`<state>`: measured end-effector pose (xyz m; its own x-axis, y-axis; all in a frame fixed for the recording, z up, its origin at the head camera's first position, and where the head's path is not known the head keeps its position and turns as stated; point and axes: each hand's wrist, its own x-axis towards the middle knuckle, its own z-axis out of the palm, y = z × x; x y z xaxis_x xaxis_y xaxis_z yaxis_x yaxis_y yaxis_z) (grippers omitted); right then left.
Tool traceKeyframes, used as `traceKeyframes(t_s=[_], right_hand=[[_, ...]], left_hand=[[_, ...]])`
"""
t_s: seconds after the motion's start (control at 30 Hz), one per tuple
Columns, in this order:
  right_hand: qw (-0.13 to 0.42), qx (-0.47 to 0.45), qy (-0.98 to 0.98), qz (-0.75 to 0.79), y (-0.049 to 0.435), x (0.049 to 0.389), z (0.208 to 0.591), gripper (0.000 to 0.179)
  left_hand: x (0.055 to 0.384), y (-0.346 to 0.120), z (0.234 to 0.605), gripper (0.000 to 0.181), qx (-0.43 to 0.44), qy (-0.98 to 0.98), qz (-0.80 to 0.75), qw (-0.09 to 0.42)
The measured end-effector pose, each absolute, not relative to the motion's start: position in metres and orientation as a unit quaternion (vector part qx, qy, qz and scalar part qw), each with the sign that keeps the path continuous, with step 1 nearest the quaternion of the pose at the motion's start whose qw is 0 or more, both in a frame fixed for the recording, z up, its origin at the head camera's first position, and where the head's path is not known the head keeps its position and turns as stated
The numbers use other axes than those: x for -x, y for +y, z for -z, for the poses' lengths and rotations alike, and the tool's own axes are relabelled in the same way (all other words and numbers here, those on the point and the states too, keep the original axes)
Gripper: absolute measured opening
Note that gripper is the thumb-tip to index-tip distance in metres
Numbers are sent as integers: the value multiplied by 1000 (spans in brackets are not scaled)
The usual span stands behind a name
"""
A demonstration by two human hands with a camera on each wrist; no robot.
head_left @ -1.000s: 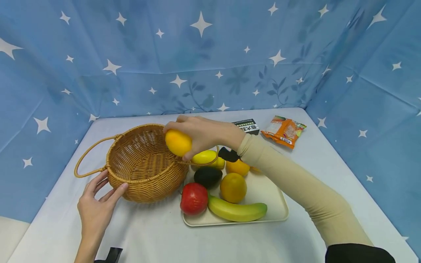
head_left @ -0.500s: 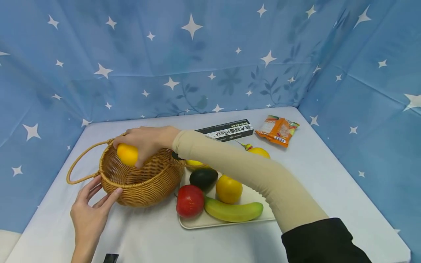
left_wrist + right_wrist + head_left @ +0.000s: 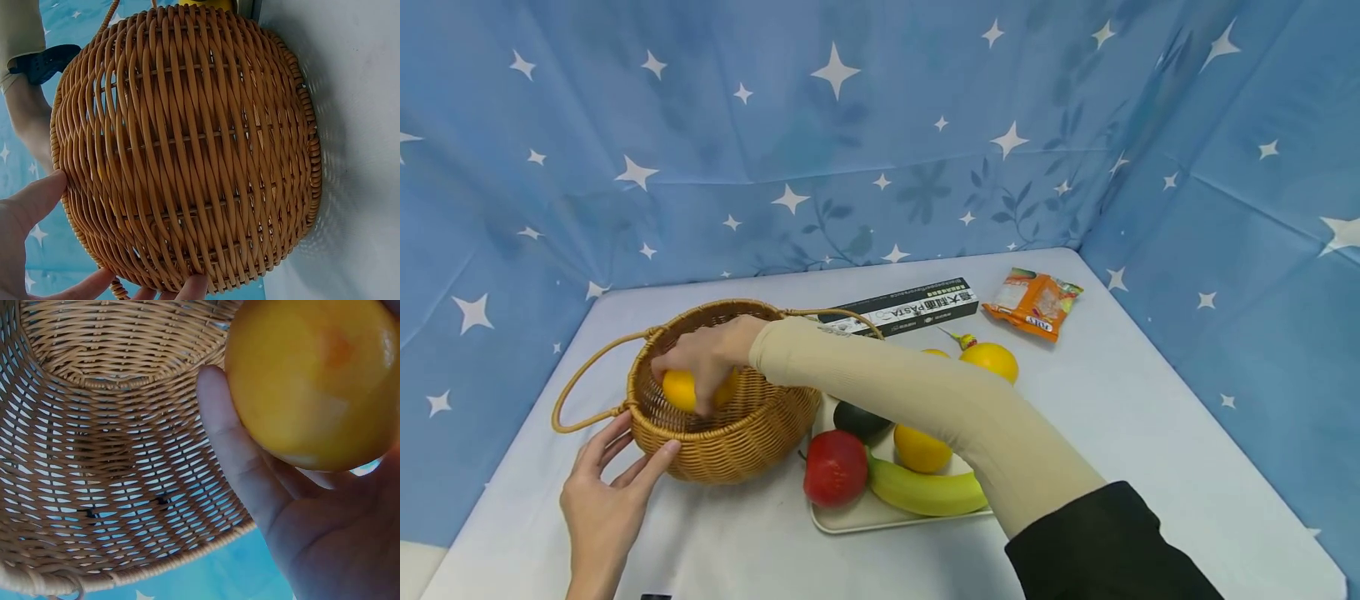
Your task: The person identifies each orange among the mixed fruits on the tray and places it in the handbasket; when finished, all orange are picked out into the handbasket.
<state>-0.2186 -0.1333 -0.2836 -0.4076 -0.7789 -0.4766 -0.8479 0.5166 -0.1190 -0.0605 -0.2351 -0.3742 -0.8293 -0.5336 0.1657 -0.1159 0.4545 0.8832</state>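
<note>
My right hand (image 3: 709,354) is inside the brown wicker basket (image 3: 741,446), holding a smooth, round yellow-orange fruit (image 3: 681,390). In the right wrist view the thumb lies along one side of this fruit (image 3: 306,381), above the woven floor; the far fingers are mostly hidden. My left hand (image 3: 606,498) touches the basket's near left side with thumb and fingertips spread. The left wrist view shows its thumb (image 3: 44,195) by the rim and its other fingertips against the woven wall.
A cream tray (image 3: 865,521) right of the basket bears a red apple (image 3: 835,468), a banana (image 3: 928,490), an avocado (image 3: 859,422) and yellow-orange fruit (image 3: 921,450). Farther back lie a black pasta box (image 3: 917,307), an orange snack packet (image 3: 1036,302) and a yellow fruit (image 3: 992,360).
My right hand has carried the yellow-orange fruit leftward from above the basket's right rim and lowered it into the basket. The left hand has kept its place against the basket.
</note>
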Motion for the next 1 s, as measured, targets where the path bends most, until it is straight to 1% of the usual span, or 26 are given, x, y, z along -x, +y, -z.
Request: traceKeyframes(t_s=[0.17,0.23,0.4,0.57,0.6,0.63,0.8,1.0], right_hand=[[271,475,829,-116,-144,216,284,81],[273,489,819,-130,-149,214,287,81],[278,509,801,-151,-161,208,294,67],[307,463,810,-190,-166,204,296,64],[312,453,811,-199,-166,203,296,60],[327,436,817,-189,-166,203,297,55],[365,398,828,-149,-162,200,298,25],[371,396,827,-149,-163,199,297,26]], left_hand=[[60,-235,375,64,-207,-822,489,206],[60,-235,374,63,-213,-822,488,202],[59,-234,374,64,-219,-823,488,193],[59,-235,374,65,-216,-822,488,200],[59,-235,374,65,-216,-821,488,203],[59,-234,374,65,-215,-822,486,205],[60,-232,373,65,-212,-823,485,208],[60,-232,373,66,-216,-825,479,207]])
